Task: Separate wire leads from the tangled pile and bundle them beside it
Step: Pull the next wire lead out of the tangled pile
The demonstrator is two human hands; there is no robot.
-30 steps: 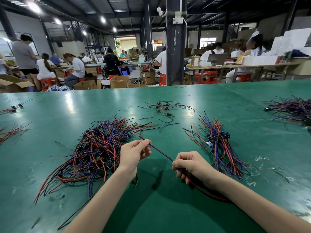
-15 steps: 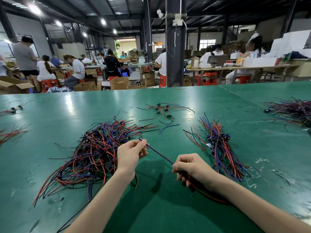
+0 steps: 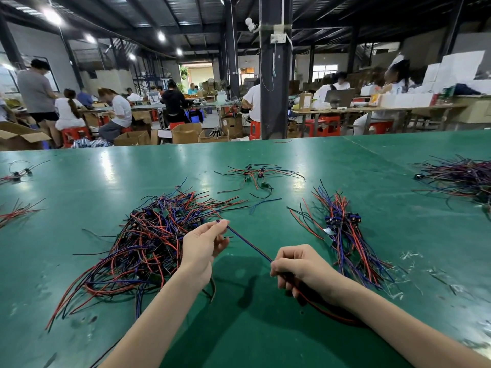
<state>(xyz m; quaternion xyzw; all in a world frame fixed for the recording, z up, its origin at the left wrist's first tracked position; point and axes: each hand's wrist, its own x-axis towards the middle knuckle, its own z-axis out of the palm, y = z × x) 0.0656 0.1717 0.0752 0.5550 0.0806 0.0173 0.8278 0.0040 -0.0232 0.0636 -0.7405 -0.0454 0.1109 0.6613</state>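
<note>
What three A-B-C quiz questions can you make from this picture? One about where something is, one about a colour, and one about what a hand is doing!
1. Where is the neat bundle?
A. right of the right hand
B. at the far left edge
C. on a stool

2. What colour is the table?
A. red
B. white
C. green

3. What is the left hand doing?
A. lying flat
B. pinching the wire lead
C. holding scissors

Answers:
1 A: the bundle lies to the right of the right hand, and the tangled pile lies to the left.
2 C: the table top is green all over.
3 B: its fingertips pinch the lead's end, while the right hand grips it lower down.
</note>
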